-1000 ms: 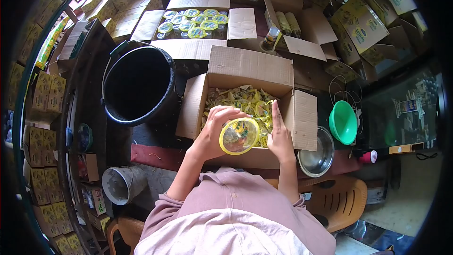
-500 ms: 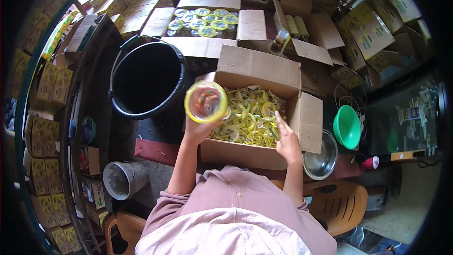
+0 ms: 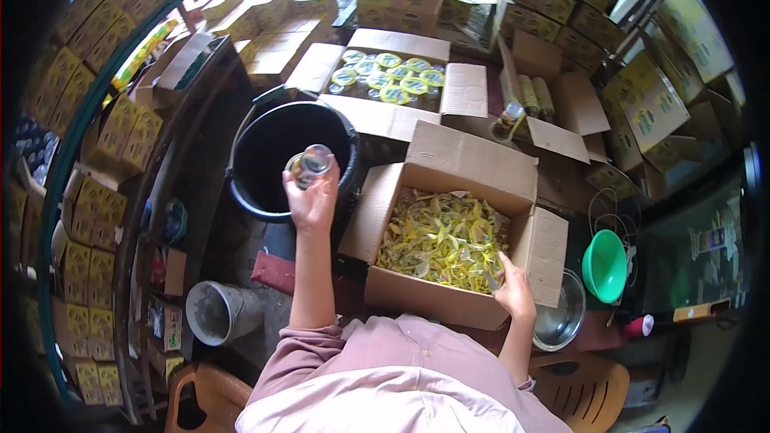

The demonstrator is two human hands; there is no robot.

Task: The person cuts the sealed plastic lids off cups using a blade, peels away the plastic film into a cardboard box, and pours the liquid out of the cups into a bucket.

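The left hand (image 3: 311, 204) grips a clear cup (image 3: 318, 161) above the black bucket (image 3: 273, 207), seemingly mid-transfer; the next move calls for controlled finger release. The right hand (image 3: 516, 295) seems to pinch a slim tool (image 3: 490, 279) by the carton (image 3: 433, 293).

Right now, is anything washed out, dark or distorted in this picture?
In the head view, daylight washes out the top background; the black plastic bucket is deeply shadowed inside; the long dark-green post bows at left, and the corners fall to black.
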